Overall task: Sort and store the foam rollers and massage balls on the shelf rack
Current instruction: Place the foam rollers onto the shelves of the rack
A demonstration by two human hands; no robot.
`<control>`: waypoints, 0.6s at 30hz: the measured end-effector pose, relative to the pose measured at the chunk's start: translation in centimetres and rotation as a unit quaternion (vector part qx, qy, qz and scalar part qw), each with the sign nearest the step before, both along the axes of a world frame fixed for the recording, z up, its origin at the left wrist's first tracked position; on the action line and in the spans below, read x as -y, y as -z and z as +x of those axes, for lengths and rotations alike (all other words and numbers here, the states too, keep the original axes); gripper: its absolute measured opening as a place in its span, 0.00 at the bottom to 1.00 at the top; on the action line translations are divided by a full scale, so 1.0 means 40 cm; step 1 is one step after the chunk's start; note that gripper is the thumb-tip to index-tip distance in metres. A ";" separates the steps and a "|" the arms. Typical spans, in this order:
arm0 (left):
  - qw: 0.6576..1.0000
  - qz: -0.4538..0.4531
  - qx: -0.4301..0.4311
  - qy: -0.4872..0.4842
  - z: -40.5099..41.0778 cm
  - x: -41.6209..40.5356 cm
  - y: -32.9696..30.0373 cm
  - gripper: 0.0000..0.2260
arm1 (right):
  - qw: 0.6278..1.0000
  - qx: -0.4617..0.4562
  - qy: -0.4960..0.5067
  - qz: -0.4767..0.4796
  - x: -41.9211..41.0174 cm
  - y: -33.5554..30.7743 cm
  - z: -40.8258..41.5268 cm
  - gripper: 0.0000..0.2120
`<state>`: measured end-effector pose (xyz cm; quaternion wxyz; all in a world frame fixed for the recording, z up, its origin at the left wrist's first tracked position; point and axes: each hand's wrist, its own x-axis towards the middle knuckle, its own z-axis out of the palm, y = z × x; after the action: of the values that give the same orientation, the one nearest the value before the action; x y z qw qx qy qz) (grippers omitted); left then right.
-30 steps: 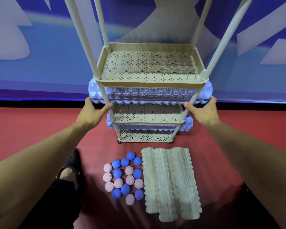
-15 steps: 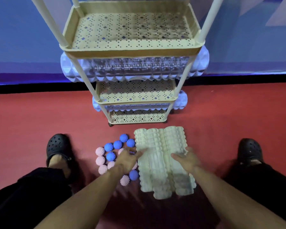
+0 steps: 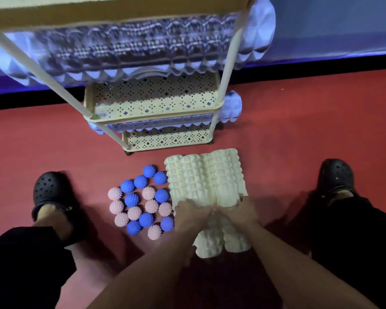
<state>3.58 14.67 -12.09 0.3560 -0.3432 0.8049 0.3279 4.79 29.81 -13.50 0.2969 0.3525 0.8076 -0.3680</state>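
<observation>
We see both hands down on the cream rollers, which lie side by side on the red floor just in front of the rack. The left hand has its fingers curled over the rollers near their middle, gripping them from the left. The right hand does the same from the right, and its fingertips meet the left hand's over the top of the rollers. How many rollers each hand holds we cannot tell.

Just left of the rollers sits a cluster of spiky balls, the blue balls and pink balls mixed together and touching one another.

On the rack, one lavender roller lies across an upper shelf with its ends sticking out past the posts. A second lavender roller lies across a lower shelf. The bottom shelf shows only its perforated floor.

Black clogs flank the rollers, the left clog beyond the balls and the right clog well to the other side.
</observation>
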 end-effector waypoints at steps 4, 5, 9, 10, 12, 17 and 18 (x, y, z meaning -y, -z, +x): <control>0.987 0.114 -0.035 -0.105 0.010 0.042 -0.005 0.23 | 0.998 0.021 0.000 -0.055 -0.001 -0.049 0.027 0.54; 0.982 0.143 -0.036 -0.120 0.015 0.057 -0.014 0.21 | 0.997 0.022 0.006 -0.072 0.002 -0.068 0.037 0.50; 0.954 0.276 -0.015 -0.118 0.039 0.109 -0.098 0.21 | 0.981 0.002 0.043 -0.190 0.001 -0.188 0.060 0.24; 0.945 0.306 -0.007 -0.114 0.044 0.120 -0.129 0.22 | 0.974 -0.004 0.054 -0.220 0.001 -0.226 0.068 0.23; 0.934 0.339 -0.013 -0.113 0.054 0.142 -0.205 0.19 | 0.962 -0.025 0.060 -0.267 0.003 -0.300 0.085 0.23; 0.916 0.384 -0.070 -0.091 0.066 0.190 -0.453 0.13 | 0.937 -0.077 0.055 -0.337 0.054 -0.506 0.113 0.22; 0.915 0.383 -0.095 -0.084 0.067 0.203 -0.508 0.15 | 0.930 -0.089 0.053 -0.352 0.075 -0.555 0.114 0.21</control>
<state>6.27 6.54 8.22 0.3535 -0.2140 0.6160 0.6707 9.34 26.81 8.68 0.3087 0.2337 0.6297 -0.6735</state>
